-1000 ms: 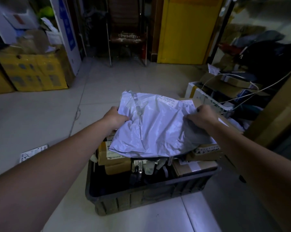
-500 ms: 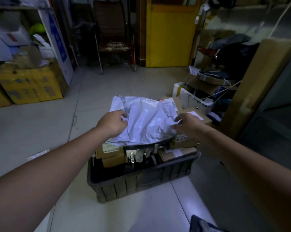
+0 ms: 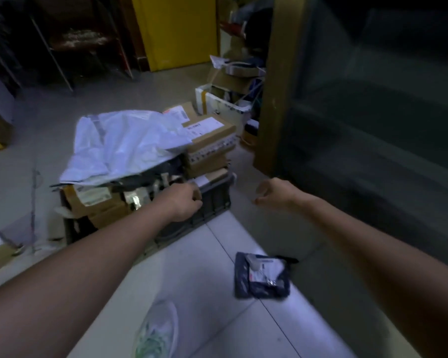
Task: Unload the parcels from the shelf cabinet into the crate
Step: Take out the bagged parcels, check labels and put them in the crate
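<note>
A large white poly bag parcel (image 3: 119, 148) lies on top of the piled parcels in the dark plastic crate (image 3: 214, 200) on the floor. Brown cardboard boxes (image 3: 208, 140) are stacked at the crate's right side. My left hand (image 3: 183, 204) hovers over the crate's near right corner, fingers loosely curled and holding nothing. To the right of the crate, above the floor, my right hand (image 3: 274, 193) also hangs loosely curled with nothing in it. The shelf cabinet (image 3: 372, 130) with its wooden post (image 3: 277, 86) stands dark on the right.
A small dark parcel with a white label (image 3: 261, 276) lies on the floor tiles near my shoe (image 3: 157, 332). An open white box (image 3: 223, 104) and clutter sit behind the crate. A yellow door (image 3: 176, 29) and a chair (image 3: 76, 40) are farther back.
Both hands have let go of the white bag, which now rests on the crate's pile. My hands drew back toward me and my view swung right, toward the cabinet.
</note>
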The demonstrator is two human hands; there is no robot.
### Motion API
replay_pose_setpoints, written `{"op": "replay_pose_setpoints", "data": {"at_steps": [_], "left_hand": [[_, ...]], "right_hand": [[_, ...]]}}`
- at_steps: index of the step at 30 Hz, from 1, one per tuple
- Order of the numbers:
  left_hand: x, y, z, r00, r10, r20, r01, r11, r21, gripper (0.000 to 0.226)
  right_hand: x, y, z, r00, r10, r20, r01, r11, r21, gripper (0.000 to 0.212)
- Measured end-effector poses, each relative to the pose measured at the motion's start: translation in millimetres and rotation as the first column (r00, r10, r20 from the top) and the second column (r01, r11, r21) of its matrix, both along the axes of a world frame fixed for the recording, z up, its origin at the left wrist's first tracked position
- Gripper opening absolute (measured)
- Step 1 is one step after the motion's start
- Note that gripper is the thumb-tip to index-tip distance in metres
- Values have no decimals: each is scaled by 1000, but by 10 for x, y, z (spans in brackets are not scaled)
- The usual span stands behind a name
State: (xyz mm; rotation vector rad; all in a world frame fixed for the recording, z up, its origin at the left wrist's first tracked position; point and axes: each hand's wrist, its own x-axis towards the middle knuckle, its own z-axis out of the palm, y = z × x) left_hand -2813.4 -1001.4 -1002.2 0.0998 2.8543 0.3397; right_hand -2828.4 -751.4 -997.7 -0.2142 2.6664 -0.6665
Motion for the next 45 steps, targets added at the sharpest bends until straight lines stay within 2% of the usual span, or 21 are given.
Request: {"op": "replay_pose_setpoints", "data": {"at_steps": [3,6,15,20,25,32,35,38,42,45], "left_hand": [[38,428,-328,995,-56,80,55,998,10,28],[83,822,-666,990,-64,128,60,997,38,31],[164,1413,-1694,971,-82,225,86,996,-11,30],[185,1462,-2156,967,-29,254,43,998,-53,28],[201,1417,-2538,958,46,283,-29,997,-65,37],[240,1477,-2930,916,100,389,-145,986,88,60],[252,1509,-3007,917,111,382,-165,980,112,66],[230,1504,-3053,911,153,384,-220,966,137,70],[196,1504,-3132,886,194,422,-323,910,260,68],[211,1506,-3139,873,213,439,-371,873,315,65]], "right_hand": [[211,417,-352,996,-79,49,76,996,51,47],[375,700,-679,987,-125,96,118,990,75,48],[586,1134,-1717,966,-179,187,171,983,62,41],[635,1252,-2201,960,-197,200,179,978,105,25],[644,1247,-2615,933,-274,234,268,962,56,20],[589,1091,-2996,903,-320,288,354,933,-73,37],[599,1016,-3098,887,-337,316,383,919,-94,38],[609,976,-3197,869,-360,340,422,897,-128,35],[590,950,-3308,830,-416,372,507,840,-192,34],[578,943,-3360,831,-419,366,509,838,-198,35]]}}
